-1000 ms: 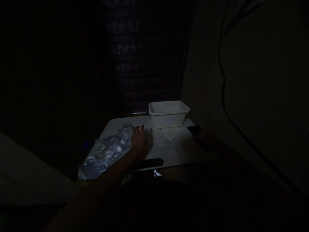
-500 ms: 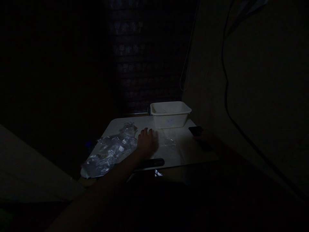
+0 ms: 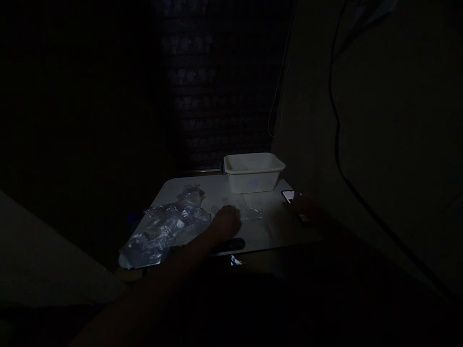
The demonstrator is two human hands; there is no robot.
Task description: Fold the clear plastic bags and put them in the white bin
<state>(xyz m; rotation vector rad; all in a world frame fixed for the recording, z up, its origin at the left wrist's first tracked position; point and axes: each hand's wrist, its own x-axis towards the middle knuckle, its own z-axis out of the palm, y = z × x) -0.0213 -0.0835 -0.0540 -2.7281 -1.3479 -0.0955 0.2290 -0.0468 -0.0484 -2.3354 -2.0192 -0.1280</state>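
One phone (image 3: 288,194) gripped by right hand (image 3: 303,205), left hand (image 3: 227,222), grip too dark to tell, one white tub (image 3: 253,181)

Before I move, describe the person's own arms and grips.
The left grip is a bare hand, with no glove visible. The left forearm also looks bare, with no sleeve, watch or band to be seen. The right grip seems ungloved too, but the right forearm is too dark to tell whether a sleeve covers it.
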